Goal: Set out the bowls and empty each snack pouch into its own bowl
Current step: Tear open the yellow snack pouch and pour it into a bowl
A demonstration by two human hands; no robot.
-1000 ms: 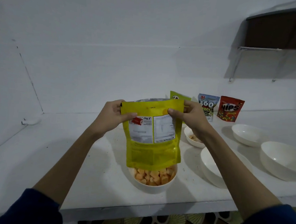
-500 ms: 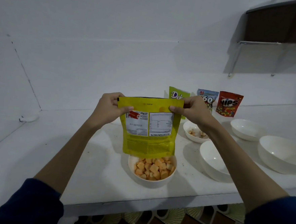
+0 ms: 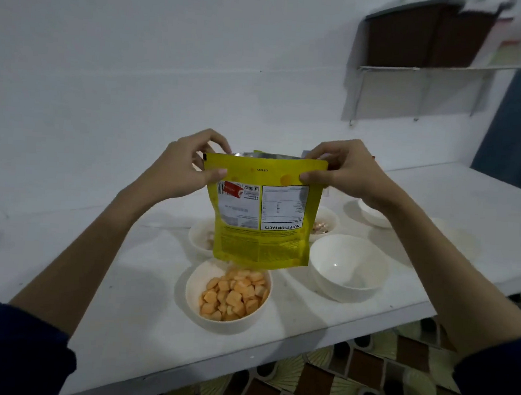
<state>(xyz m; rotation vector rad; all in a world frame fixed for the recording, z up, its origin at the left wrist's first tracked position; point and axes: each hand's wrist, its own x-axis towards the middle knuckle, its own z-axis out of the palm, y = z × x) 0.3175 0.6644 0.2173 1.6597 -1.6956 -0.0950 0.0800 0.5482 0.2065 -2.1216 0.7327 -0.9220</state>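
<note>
A yellow snack pouch (image 3: 263, 210) hangs upside down, label inverted, above a white bowl (image 3: 197, 288) holding orange snack pieces (image 3: 234, 294). My left hand (image 3: 187, 167) pinches the pouch's upper left corner and my right hand (image 3: 344, 175) pinches its upper right corner. To the right stands an empty white bowl (image 3: 350, 268). Behind the pouch, a bowl (image 3: 199, 237) on the left and a bowl (image 3: 325, 223) with snacks on the right are partly hidden. Another white bowl (image 3: 375, 216) sits farther back right.
The white counter (image 3: 120, 326) ends at a front edge above a patterned tile floor (image 3: 332, 384). A wall shelf (image 3: 432, 64) hangs at the upper right. A pale bowl-like shape (image 3: 459, 239) lies at the right, blurred.
The view has tilted down and shifted. Both hands have raised the pouch slightly above the bowl. The standing pouches at the back are now hidden behind the pouch and my hands.
</note>
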